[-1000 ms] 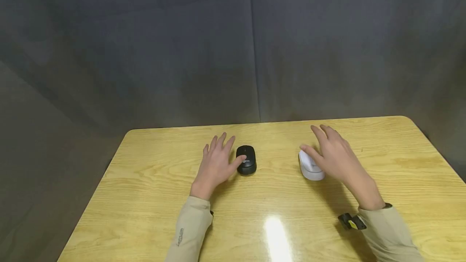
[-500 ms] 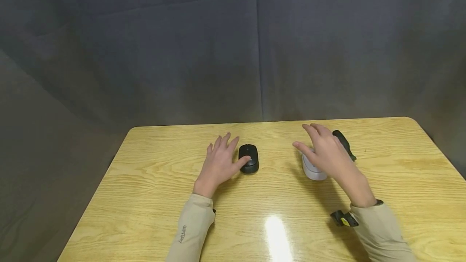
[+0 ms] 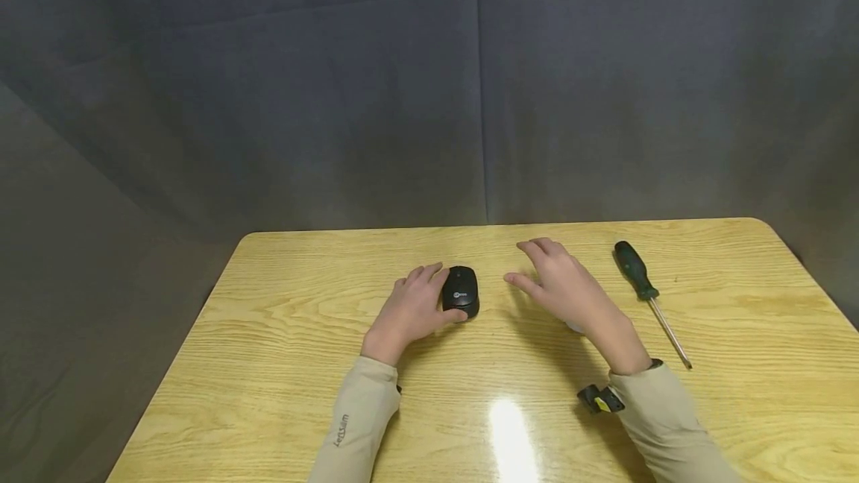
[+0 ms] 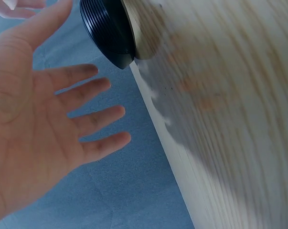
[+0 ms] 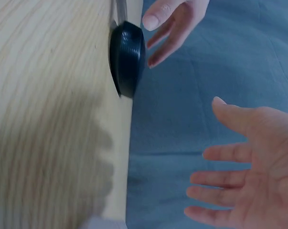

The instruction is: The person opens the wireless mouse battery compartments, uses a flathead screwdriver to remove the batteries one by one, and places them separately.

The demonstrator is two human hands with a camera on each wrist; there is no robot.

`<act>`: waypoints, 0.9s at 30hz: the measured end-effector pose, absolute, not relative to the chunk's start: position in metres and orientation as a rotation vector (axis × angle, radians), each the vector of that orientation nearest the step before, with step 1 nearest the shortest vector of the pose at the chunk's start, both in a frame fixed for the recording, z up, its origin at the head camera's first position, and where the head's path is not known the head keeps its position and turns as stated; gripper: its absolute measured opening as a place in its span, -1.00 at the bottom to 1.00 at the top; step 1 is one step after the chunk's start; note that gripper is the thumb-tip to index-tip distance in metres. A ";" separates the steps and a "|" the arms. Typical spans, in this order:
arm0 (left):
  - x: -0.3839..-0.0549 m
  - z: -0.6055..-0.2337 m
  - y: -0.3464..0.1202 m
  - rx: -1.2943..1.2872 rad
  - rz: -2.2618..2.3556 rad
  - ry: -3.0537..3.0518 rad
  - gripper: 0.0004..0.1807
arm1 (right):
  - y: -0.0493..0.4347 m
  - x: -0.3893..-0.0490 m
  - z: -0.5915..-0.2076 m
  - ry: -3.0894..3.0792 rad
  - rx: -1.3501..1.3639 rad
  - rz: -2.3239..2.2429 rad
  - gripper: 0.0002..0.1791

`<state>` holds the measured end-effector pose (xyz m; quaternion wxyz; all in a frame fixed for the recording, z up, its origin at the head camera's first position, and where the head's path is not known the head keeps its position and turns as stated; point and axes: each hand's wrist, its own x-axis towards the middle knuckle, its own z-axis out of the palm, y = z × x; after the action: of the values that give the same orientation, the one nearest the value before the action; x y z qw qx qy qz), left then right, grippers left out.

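A black computer mouse point(image 3: 460, 293) lies on the wooden table, and my left hand point(image 3: 412, 311) is close at its left side. The left thumb reaches toward the mouse's near end. In the left wrist view the fingers point(image 4: 98, 121) are spread and loosely straight beside the mouse point(image 4: 110, 33). My right hand point(image 3: 570, 289) hovers over the table with relaxed fingers, holding nothing. It covers most of a white mouse point(image 3: 575, 327), of which only a sliver shows. The right wrist view has the right hand point(image 5: 258, 174) apart from the black mouse point(image 5: 128, 62).
A screwdriver point(image 3: 632, 268) with a dark green handle lies to the right of my right arm, its metal shaft pointing toward the near right. A dark curtain point(image 3: 335, 95) hangs behind the table's far edge. A light reflection shines on the wooden tabletop point(image 3: 456, 408).
My right hand has moved left across the white mouse, uncovering the screwdriver it had hidden. The left hand has come closer round the black mouse, its thumb shifting from the top to the near end.
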<state>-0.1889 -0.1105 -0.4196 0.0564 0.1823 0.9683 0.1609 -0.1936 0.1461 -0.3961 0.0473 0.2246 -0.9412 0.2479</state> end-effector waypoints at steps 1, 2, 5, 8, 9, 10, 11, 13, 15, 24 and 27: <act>-0.189 -0.420 -0.110 0.557 0.490 2.932 -0.10 | 0.143 -0.195 -0.398 -2.883 0.700 0.765 -0.34; -0.189 -0.420 -0.110 0.563 0.488 2.928 -0.10 | 0.139 -0.196 -0.400 -2.899 0.716 0.774 -0.34; -0.189 -0.421 -0.110 0.576 0.473 2.920 -0.11 | 0.129 -0.201 -0.406 -2.970 0.779 0.806 -0.30; -0.190 -0.422 -0.110 0.585 0.448 2.920 -0.15 | 0.118 -0.205 -0.413 -3.044 0.847 0.827 -0.22; -0.190 -0.422 -0.110 0.583 0.440 2.917 -0.16 | 0.114 -0.206 -0.415 -3.066 0.866 0.831 -0.19; -0.190 -0.422 -0.109 0.581 0.433 2.913 -0.17 | 0.111 -0.207 -0.417 -3.083 0.880 0.839 -0.17; -0.190 -0.423 -0.109 0.576 0.424 2.909 -0.18 | 0.107 -0.208 -0.419 -3.100 0.890 0.844 -0.15; -0.190 -0.424 -0.108 0.566 0.415 2.897 -0.19 | 0.102 -0.209 -0.423 -3.120 0.909 0.850 -0.13; -0.190 -0.425 -0.108 0.558 0.410 2.888 -0.20 | 0.099 -0.210 -0.427 -3.137 0.909 0.870 -0.12; -0.190 -0.425 -0.109 0.539 0.422 2.868 -0.18 | 0.092 -0.211 -0.435 -3.090 0.975 0.872 -0.10; -0.191 -0.425 -0.110 0.541 0.417 2.864 -0.17 | 0.090 -0.211 -0.436 -3.078 0.985 0.865 -0.10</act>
<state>-0.1911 -0.1103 -0.4252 0.0983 0.1828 0.9680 0.1409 -0.2107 0.0900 -0.4358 -0.1018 0.2928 -0.9152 0.2573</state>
